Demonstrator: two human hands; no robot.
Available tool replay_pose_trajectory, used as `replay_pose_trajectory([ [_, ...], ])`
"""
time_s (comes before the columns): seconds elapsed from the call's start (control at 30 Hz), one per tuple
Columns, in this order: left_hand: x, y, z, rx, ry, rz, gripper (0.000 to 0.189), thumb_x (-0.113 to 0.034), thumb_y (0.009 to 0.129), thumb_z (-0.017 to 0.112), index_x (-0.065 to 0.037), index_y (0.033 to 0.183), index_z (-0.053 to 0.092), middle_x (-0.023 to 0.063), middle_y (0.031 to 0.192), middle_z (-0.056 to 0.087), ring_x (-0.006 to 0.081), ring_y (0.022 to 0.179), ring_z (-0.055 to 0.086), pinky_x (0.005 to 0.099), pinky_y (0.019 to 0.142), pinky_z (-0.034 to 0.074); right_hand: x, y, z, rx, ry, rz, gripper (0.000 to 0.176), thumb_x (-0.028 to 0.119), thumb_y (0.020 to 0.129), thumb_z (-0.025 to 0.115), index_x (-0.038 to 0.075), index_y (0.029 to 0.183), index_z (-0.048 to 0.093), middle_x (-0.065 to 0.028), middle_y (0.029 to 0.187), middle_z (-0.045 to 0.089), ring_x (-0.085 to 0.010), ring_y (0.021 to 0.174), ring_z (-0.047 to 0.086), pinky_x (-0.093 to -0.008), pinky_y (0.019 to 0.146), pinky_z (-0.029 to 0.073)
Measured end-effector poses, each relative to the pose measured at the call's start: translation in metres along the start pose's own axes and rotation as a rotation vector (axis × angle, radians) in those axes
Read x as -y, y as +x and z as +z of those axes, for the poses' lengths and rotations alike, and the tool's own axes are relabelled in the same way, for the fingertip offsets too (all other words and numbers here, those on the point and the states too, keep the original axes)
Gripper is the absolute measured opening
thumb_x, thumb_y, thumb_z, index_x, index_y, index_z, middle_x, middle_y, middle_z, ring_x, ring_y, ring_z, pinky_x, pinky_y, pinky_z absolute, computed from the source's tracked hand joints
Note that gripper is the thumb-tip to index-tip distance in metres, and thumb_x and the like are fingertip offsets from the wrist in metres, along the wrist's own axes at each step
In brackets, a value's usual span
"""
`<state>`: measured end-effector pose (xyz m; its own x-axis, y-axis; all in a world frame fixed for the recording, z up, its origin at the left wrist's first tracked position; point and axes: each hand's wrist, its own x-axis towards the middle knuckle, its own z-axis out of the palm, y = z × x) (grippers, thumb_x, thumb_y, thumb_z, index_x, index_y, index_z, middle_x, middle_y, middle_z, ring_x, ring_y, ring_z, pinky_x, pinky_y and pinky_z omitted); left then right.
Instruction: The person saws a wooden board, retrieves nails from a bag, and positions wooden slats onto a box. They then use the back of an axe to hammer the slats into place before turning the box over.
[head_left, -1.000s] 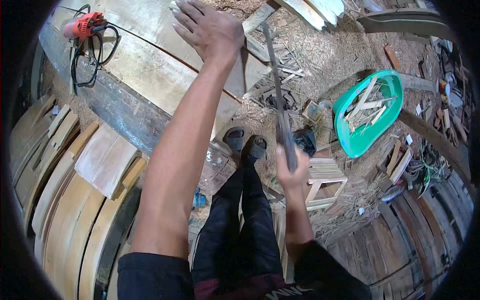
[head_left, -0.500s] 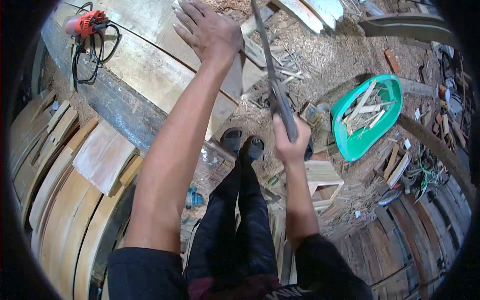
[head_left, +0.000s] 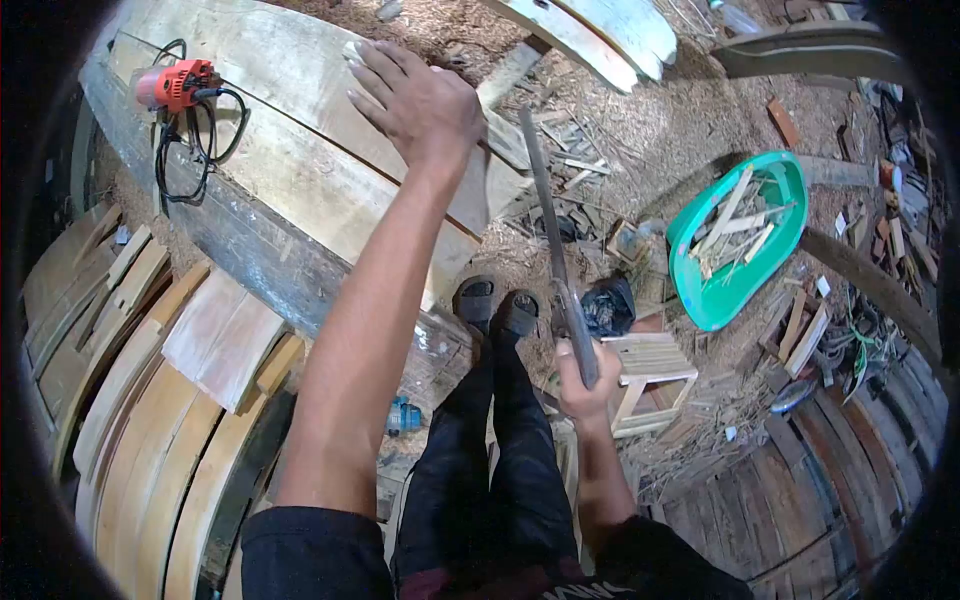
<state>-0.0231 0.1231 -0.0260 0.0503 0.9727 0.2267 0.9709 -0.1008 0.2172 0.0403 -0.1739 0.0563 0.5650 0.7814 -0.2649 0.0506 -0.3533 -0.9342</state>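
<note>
My left hand (head_left: pixel 425 108) lies palm down with fingers stretched out, near the end of a pale wooden board (head_left: pixel 300 65) on the bench. My right hand (head_left: pixel 588 378) is wrapped around the dark handle of a machete (head_left: pixel 552 230). Its long narrow blade points up and away from me, off the right side of the board end, and appears apart from the wood. Whether the blade has teeth is too blurred to tell. A second pale board (head_left: pixel 290 140) lies alongside the first, with a dark gap between them.
An orange power tool (head_left: pixel 180 85) with a black cord sits on the boards at upper left. A green tub (head_left: pixel 720 308) holds wood scraps on the sawdust floor. Stacked curved planks (head_left: pixel 150 440) stand at left. A small wooden stool (head_left: pixel 650 365) and a black bag (head_left: pixel 608 305) are near my right hand.
My right hand has drawn back toward my body, bringing the machete with it, so the blade tip now shows. My left hand stays on the board. The view has shifted slightly.
</note>
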Motion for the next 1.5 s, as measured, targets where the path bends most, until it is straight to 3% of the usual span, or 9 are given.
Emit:
replay_pose_trajectory([
  [0.43, 0.0, -0.002, -0.002, 0.034, -0.035, -0.018, 0.069, -0.024, 0.093, 0.04, 0.013, 0.147, 0.02, 0.0312, 0.158, 0.013, 0.0468, 0.148, 0.009, 0.0589, 0.118, 0.007, 0.003, 0.055, 0.013, 0.075, 0.011, 0.121, 0.028, 0.012, 0.09, 0.064, 0.003, 0.066, 0.051, 0.0019, 0.056, 0.043, -0.0062, 0.053, 0.042, -0.0285, 0.048, 0.035],
  [0.5, 0.0, -0.002, -0.005, 0.023, -0.021, -0.024, 0.069, -0.024, 0.093, 0.04, 0.013, 0.147, 0.02, 0.0312, 0.158, 0.013, 0.0466, 0.148, 0.009, 0.0588, 0.118, 0.007, -0.001, 0.056, 0.022, -0.016, -0.06, -0.073, 0.029, 0.013, 0.09, 0.064, 0.003, 0.066, 0.052, 0.0028, 0.055, 0.043, -0.006, 0.053, 0.042, -0.0285, 0.048, 0.035],
  [0.6, -0.003, -0.004, -0.005, 0.042, 0.012, -0.028, 0.069, -0.024, 0.093, 0.04, 0.013, 0.148, 0.02, 0.0311, 0.158, 0.013, 0.0464, 0.148, 0.009, 0.0586, 0.118, 0.007, -0.005, -0.008, -0.004, 0.005, 0.053, 0.075, 0.028, 0.015, 0.09, 0.066, 0.003, 0.067, 0.054, 0.0031, 0.055, 0.044, -0.0063, 0.053, 0.042, -0.0284, 0.047, 0.034],
  [0.77, -0.001, -0.005, -0.006, 0.038, -0.008, -0.026, 0.069, -0.024, 0.093, 0.04, 0.013, 0.148, 0.019, 0.0305, 0.158, 0.013, 0.0459, 0.148, 0.008, 0.0583, 0.119, 0.005, 0.005, 0.078, 0.007, 0.148, 0.104, 0.206, 0.025, 0.018, 0.089, 0.068, 0.002, 0.073, 0.058, 0.0019, 0.058, 0.047, -0.0059, 0.055, 0.044, -0.0277, 0.05, 0.036],
  [0.83, -0.002, -0.002, -0.004, 0.034, -0.025, -0.025, 0.069, -0.023, 0.093, 0.04, 0.013, 0.148, 0.019, 0.0304, 0.158, 0.013, 0.0459, 0.148, 0.008, 0.0583, 0.119, 0.006, -0.008, 0.053, 0.006, 0.113, 0.006, 0.042, 0.023, 0.018, 0.089, 0.067, 0.001, 0.075, 0.059, 0.0024, 0.059, 0.047, -0.0058, 0.056, 0.044, -0.0275, 0.051, 0.036],
  [0.93, -0.001, -0.002, -0.005, 0.044, -0.018, -0.014, 0.069, -0.023, 0.093, 0.041, 0.013, 0.148, 0.02, 0.0311, 0.158, 0.014, 0.047, 0.148, 0.01, 0.0591, 0.118, 0.007, 0.001, -0.002, -0.014, 0.069, 0.132, 0.199, 0.02, 0.018, 0.089, 0.067, 0.002, 0.077, 0.062, 0.0015, 0.059, 0.051, -0.0056, 0.056, 0.045, -0.0283, 0.051, 0.038],
  [1.1, 0.004, -0.004, 0.0, -0.025, -0.006, 0.024, 0.068, -0.026, 0.093, 0.041, 0.012, 0.147, 0.024, 0.031, 0.157, 0.017, 0.0466, 0.147, 0.013, 0.0589, 0.118, 0.009, -0.008, 0.08, 0.009, 0.16, 0.158, 0.162, 0.025, 0.017, 0.09, 0.065, 0.002, 0.071, 0.058, 0.0021, 0.055, 0.048, -0.0072, 0.052, 0.043, -0.0291, 0.047, 0.035],
  [1.37, 0.001, -0.006, -0.004, -0.058, -0.168, -0.019, 0.065, -0.034, 0.095, 0.038, 0.004, 0.148, 0.034, 0.0261, 0.159, 0.02, 0.0425, 0.148, 0.017, 0.059, 0.118, 0.008, -0.023, -0.048, -0.04, 0.001, -0.098, 0.07, 0.025, 0.014, 0.088, 0.067, 0.003, 0.068, 0.056, 0.0008, 0.054, 0.045, -0.0077, 0.049, 0.04, -0.0279, 0.047, 0.033],
  [1.5, 0.019, -0.016, -0.01, 0.025, -0.4, 0.213, 0.063, -0.04, 0.097, 0.044, -0.006, 0.149, 0.037, 0.0234, 0.16, 0.02, 0.0403, 0.149, 0.015, 0.0587, 0.118, 0.006, -0.03, -0.037, -0.034, -0.145, -0.106, -0.069, 0.028, 0.013, 0.088, 0.067, 0.004, 0.065, 0.054, -0.0011, 0.053, 0.045, -0.0081, 0.048, 0.041, -0.0276, 0.046, 0.034],
])
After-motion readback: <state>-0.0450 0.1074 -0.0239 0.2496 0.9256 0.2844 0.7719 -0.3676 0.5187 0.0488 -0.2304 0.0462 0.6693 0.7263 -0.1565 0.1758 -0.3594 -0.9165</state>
